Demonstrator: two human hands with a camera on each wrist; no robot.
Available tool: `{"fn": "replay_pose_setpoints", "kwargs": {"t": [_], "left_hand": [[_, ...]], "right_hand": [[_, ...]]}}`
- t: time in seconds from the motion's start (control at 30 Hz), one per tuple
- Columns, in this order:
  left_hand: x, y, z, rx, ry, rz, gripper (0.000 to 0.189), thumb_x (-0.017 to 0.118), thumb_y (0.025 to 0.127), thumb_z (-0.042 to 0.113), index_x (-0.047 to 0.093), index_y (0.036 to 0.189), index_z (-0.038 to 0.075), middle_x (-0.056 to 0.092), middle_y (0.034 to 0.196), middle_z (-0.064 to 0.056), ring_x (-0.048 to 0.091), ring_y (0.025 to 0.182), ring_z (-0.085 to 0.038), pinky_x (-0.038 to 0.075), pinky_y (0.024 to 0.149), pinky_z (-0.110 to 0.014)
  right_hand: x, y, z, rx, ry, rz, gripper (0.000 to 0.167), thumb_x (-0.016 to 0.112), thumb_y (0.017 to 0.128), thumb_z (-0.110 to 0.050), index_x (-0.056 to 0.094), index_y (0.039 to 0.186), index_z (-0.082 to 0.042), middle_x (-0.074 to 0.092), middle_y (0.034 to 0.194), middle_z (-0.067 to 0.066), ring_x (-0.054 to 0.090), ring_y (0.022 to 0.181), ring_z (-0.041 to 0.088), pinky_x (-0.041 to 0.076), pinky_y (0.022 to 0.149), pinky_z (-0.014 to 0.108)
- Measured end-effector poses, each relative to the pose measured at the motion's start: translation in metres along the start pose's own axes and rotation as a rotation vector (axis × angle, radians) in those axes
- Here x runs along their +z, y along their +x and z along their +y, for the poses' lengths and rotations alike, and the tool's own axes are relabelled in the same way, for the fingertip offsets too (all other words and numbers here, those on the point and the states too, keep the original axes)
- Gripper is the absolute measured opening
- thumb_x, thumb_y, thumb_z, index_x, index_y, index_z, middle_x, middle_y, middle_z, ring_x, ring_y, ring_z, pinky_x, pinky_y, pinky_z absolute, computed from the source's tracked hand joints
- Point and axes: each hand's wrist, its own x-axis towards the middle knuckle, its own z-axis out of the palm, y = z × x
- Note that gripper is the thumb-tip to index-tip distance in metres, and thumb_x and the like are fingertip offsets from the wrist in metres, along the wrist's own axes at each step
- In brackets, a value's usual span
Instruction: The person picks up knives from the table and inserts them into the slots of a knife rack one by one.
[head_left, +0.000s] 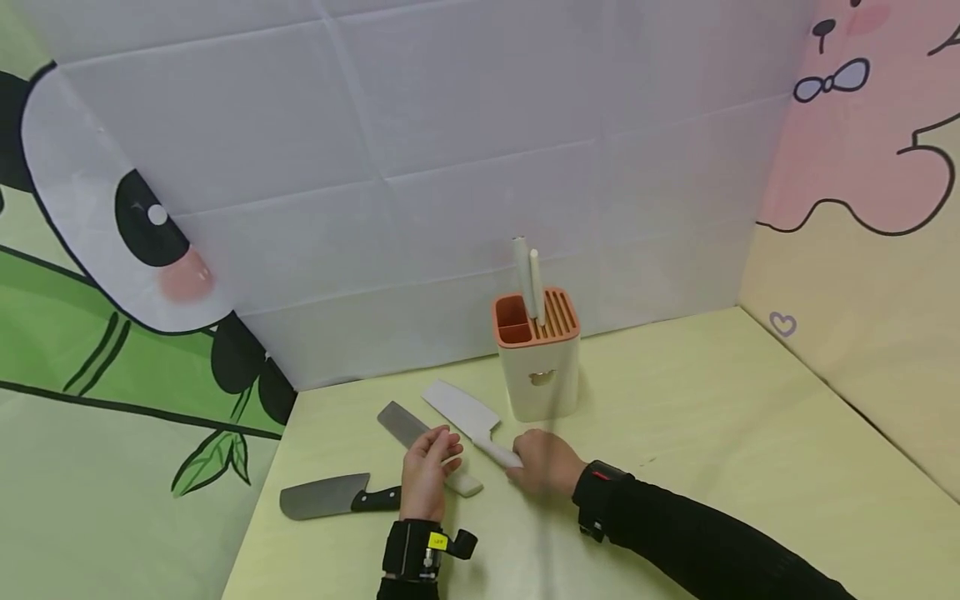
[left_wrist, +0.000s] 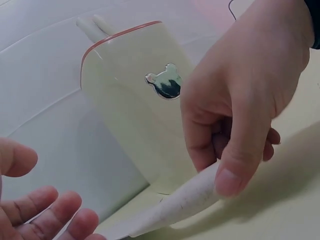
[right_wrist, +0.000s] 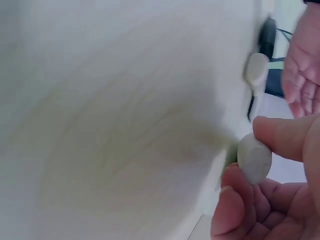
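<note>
My right hand (head_left: 546, 461) pinches the end of the white handle of a cleaver (head_left: 459, 408) between thumb and fingers. Its pale blade points to the far left. The right wrist view shows the handle's butt (right_wrist: 255, 159) between thumb and fingertips. My left hand (head_left: 429, 475) hovers palm up with loosely bent fingers and holds nothing. Beneath it lies a grey-bladed knife (head_left: 401, 423) with a cream handle, partly hidden by the hand. Left of that hand, a black-handled knife (head_left: 324, 497) lies flat on the table.
A white knife block (head_left: 542, 379) with an orange slotted top stands at the back near the wall. Two white handles (head_left: 528, 279) stick up out of it. The pale yellow table (head_left: 712, 417) meets cloth-covered walls behind and at the right.
</note>
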Motion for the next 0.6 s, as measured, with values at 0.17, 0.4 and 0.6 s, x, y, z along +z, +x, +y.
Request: {"fn": "replay_pose_setpoints", "kwargs": {"t": [0.17, 0.4, 0.6], "left_hand": [[0.004, 0.003, -0.003, 0.003, 0.013, 0.01, 0.039, 0.059, 0.097, 0.019, 0.051, 0.125, -0.007, 0.061, 0.107, -0.017, 0.062, 0.095, -0.028, 0.052, 0.085, -0.038], [0.014, 0.007, -0.004, 0.026, 0.066, 0.014, 0.05, 0.056, 0.098, 0.011, 0.034, 0.137, -0.01, 0.047, 0.123, -0.023, 0.055, 0.108, -0.037, 0.046, 0.096, -0.044], [0.015, 0.009, -0.006, 0.031, 0.052, 0.014, 0.07, 0.057, 0.098, 0.014, 0.012, 0.148, -0.006, 0.041, 0.135, -0.031, 0.05, 0.117, -0.043, 0.042, 0.1, -0.048]], "right_hand": [[-0.017, -0.01, 0.0, 0.036, 0.186, -0.017, 0.023, 0.072, 0.085, -0.029, 0.061, 0.069, -0.017, 0.049, 0.06, -0.01, 0.043, 0.053, 0.005, 0.036, 0.049, 0.022], [-0.031, -0.02, 0.004, 0.007, 0.332, -0.013, 0.016, 0.072, 0.087, -0.019, 0.066, 0.075, -0.01, 0.049, 0.06, -0.009, 0.04, 0.052, 0.003, 0.033, 0.047, 0.02], [-0.037, -0.025, 0.005, -0.006, 0.386, -0.054, 0.01, 0.072, 0.088, -0.02, 0.069, 0.082, -0.012, 0.048, 0.062, -0.01, 0.04, 0.053, 0.002, 0.032, 0.048, 0.019]]}}
